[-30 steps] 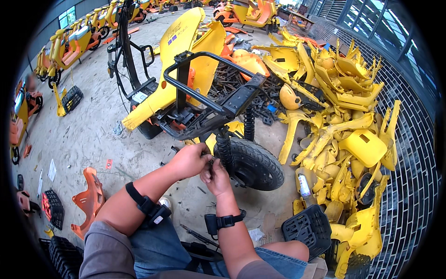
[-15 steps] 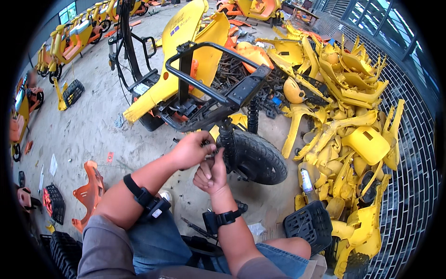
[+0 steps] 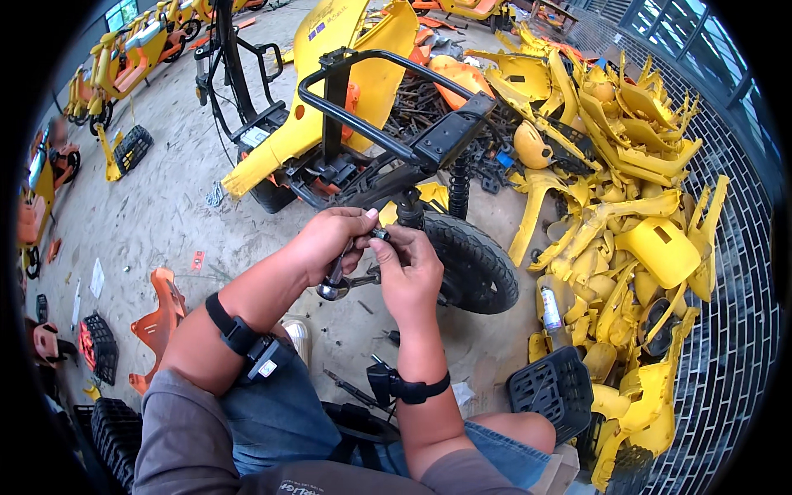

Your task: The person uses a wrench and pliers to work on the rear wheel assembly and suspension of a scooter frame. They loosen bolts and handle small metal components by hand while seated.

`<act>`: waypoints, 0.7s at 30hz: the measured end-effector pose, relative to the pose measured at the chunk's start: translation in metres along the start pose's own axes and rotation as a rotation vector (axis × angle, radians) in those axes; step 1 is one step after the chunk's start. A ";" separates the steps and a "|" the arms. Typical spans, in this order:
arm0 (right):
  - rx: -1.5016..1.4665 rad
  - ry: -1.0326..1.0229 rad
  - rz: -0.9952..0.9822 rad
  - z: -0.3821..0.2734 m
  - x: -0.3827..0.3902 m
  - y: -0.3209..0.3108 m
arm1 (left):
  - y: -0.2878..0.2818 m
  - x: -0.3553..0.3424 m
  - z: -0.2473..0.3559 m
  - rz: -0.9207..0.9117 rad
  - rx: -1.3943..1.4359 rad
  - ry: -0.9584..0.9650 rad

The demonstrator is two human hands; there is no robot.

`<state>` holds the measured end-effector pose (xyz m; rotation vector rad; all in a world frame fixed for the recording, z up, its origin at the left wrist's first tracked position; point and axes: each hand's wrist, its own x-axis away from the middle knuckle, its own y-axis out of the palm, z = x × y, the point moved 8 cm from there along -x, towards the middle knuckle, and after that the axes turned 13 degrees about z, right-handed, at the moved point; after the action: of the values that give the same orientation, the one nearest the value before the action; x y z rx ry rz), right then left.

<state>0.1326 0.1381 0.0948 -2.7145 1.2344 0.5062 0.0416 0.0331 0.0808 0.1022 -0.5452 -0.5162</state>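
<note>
Both hands are together before a stripped scooter frame [image 3: 417, 144], below its rear shock absorber [image 3: 458, 190] and beside the black wheel [image 3: 478, 268]. My left hand [image 3: 330, 239] grips a chrome wrench [image 3: 334, 289] hanging below its fingers. My right hand [image 3: 408, 268] pinches a small dark metal part [image 3: 379, 233] against the left hand's fingertips; its exact shape is hard to make out. A yellow body panel [image 3: 322, 33] rests on the frame.
A heap of yellow plastic panels [image 3: 664, 252] lies right, along a brick wall [image 3: 722, 346]. A black basket [image 3: 553, 392] is near my right knee. An orange panel [image 3: 157, 322] lies left. Scooters [image 3: 132, 62] stand behind, and dark metal parts [image 3: 421, 107] are piled farther back.
Both hands have moved up and back from the shock, closer together with the small part between them. A wrench, hidden earlier, now shows below them. The view has shifted slightly.
</note>
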 end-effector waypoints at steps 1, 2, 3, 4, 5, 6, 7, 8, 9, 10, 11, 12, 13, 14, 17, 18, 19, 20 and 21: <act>0.085 -0.043 0.009 -0.006 0.001 -0.002 | 0.002 0.004 0.001 0.005 0.013 -0.009; 0.170 -0.086 0.017 -0.012 0.001 -0.003 | 0.002 0.006 0.002 0.010 0.026 -0.017; 0.182 -0.075 0.019 -0.020 0.000 -0.004 | 0.003 0.008 0.002 0.000 0.035 -0.007; 0.194 -0.062 0.022 -0.028 -0.001 -0.005 | 0.004 0.008 0.002 -0.010 0.044 0.002; 0.206 -0.049 0.024 -0.033 -0.003 -0.006 | 0.005 0.009 0.002 -0.019 0.054 0.011; 0.198 -0.101 0.010 -0.041 -0.004 -0.005 | 0.004 0.009 0.002 -0.006 0.061 0.014; 0.190 -0.152 -0.005 -0.047 -0.004 -0.004 | 0.004 0.009 0.002 0.008 0.070 0.017; 0.181 -0.203 -0.021 -0.051 -0.004 -0.002 | 0.003 0.009 0.002 0.023 0.078 0.019; 0.234 -0.310 0.012 -0.054 -0.004 -0.005 | 0.006 0.011 0.003 0.020 0.073 0.025; 0.289 -0.292 0.007 -0.050 -0.003 -0.007 | 0.009 0.013 0.005 0.018 0.069 0.030; 0.344 -0.273 0.000 -0.048 -0.004 -0.008 | 0.010 0.014 0.007 0.016 0.066 0.036; 0.396 -0.248 -0.007 -0.046 -0.003 -0.007 | 0.007 0.013 0.004 0.028 0.043 0.028; 0.319 -0.168 -0.001 -0.049 -0.003 -0.006 | 0.008 0.012 0.003 0.012 0.037 0.037; 0.219 -0.129 -0.002 -0.049 -0.006 -0.003 | 0.009 0.011 0.004 -0.004 0.032 0.046; 0.039 0.112 -0.077 0.003 -0.009 0.002 | 0.000 0.006 -0.001 0.148 -0.135 0.126; -0.008 0.190 -0.041 0.033 -0.010 -0.003 | 0.000 0.004 0.003 0.206 -0.186 0.182; 0.035 0.353 -0.145 0.045 -0.012 0.001 | -0.012 -0.002 0.007 0.296 -0.254 0.248; 0.067 0.520 -0.258 0.057 -0.008 0.003 | -0.029 -0.004 0.011 0.393 -0.334 0.311; 0.093 0.551 -0.402 0.084 -0.004 0.003 | -0.033 -0.007 0.014 0.400 -0.357 0.322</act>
<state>0.1067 0.1593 0.0172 -2.9996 0.7148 -0.3560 0.0148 0.0087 0.0825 -0.2579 -0.1435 -0.1924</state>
